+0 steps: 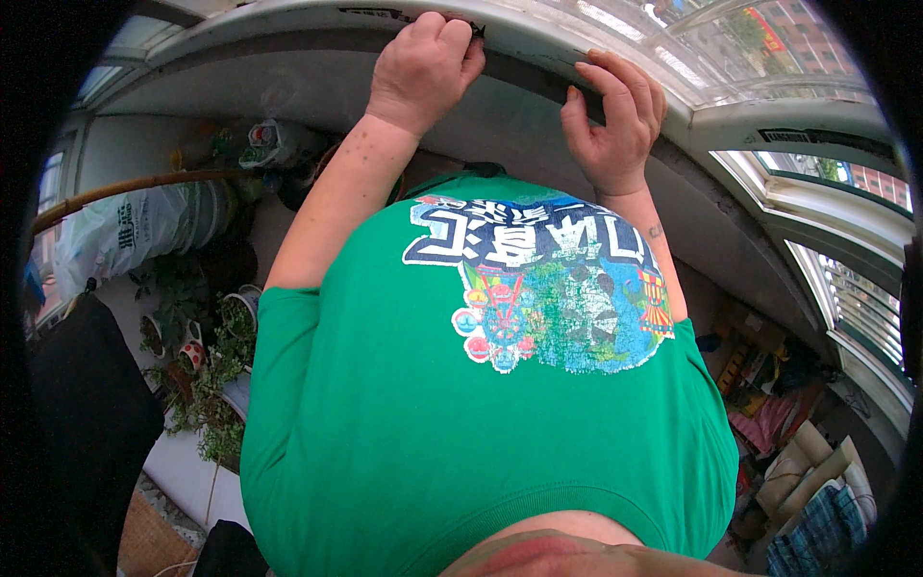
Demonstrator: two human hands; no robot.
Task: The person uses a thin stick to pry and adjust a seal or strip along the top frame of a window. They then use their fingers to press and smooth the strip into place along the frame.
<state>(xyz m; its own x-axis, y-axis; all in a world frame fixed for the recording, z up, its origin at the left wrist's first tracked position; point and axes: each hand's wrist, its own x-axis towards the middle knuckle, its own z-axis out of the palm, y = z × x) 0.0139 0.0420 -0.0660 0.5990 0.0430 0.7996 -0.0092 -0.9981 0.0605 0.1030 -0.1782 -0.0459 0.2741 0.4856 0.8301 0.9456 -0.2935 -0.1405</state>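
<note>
Along the white window frame (538, 43) at the far edge, my left hand (423, 72) is closed in a fist. A small black piece (478, 32) shows at its fingertips; what it is I cannot make out. To the right, my right hand (615, 111) is raised by the same frame, its fingers bent and the thumb apart from them. No object shows between those fingers. Thin dark marks on the frame lie near its index fingertip.
Potted plants (226, 385) stand at the left, below a bamboo pole (144, 183) and a white plastic bag (125, 231). Dark cloth (91, 423) hangs at the near left. Paper bags (808, 471) and clutter fill the lower right, under slatted windows (856, 288).
</note>
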